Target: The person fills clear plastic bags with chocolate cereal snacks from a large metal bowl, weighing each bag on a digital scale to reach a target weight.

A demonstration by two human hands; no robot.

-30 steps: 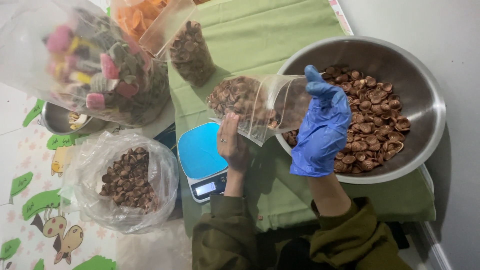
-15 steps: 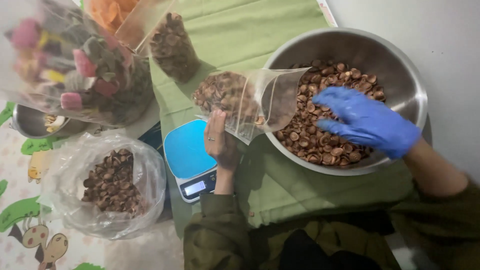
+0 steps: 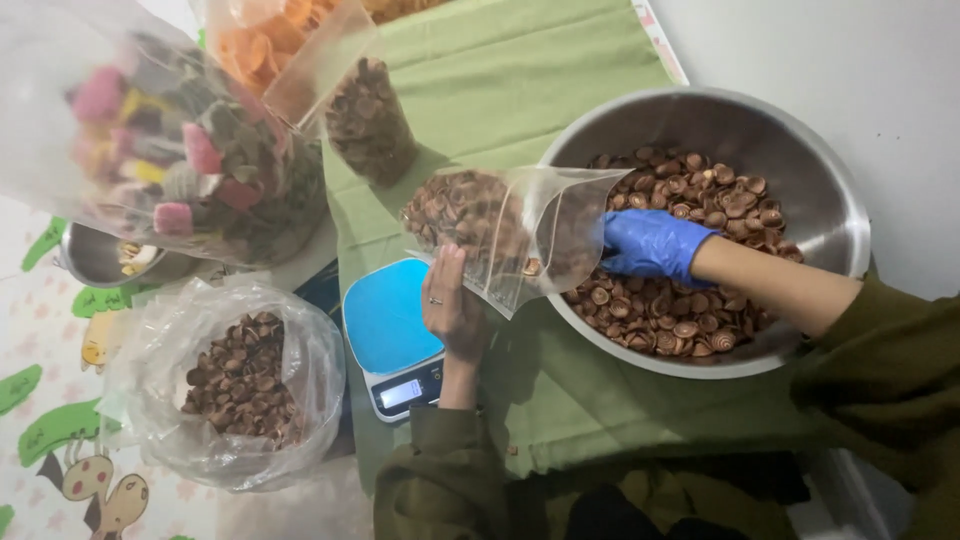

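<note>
Covering most of the counter, a green cloth (image 3: 520, 90) runs from the far edge to the person's olive sleeves, with a pale grey wall on the right and a floor mat (image 3: 40, 400) printed with green leaves and cartoon animals on the left. On the cloth's right side sits a big steel bowl (image 3: 800, 150) heaped with brown shell-shaped snacks (image 3: 700, 210). At far left, a large clear bag (image 3: 150, 150) holds mixed pink, yellow and grey pieces, and another bag of orange crisps (image 3: 260, 40) lies behind it. Below them a crumpled clear bag (image 3: 240, 380) of the brown shells stands open on the mat. A tall, narrow filled pouch (image 3: 368, 115) rests on the cloth. A clear zip pouch (image 3: 500, 225), part full, is gripped at its lower edge by the bare left hand (image 3: 450, 300), mouth tilted over the bowl's rim. The blue-gloved right hand (image 3: 650, 243) is cupped, digging into the shells beside that mouth. Beneath the pouch sits a small scale (image 3: 390, 320) with a blue platform. A small steel bowl (image 3: 95, 260) peeks from under the mixed bag.
</note>
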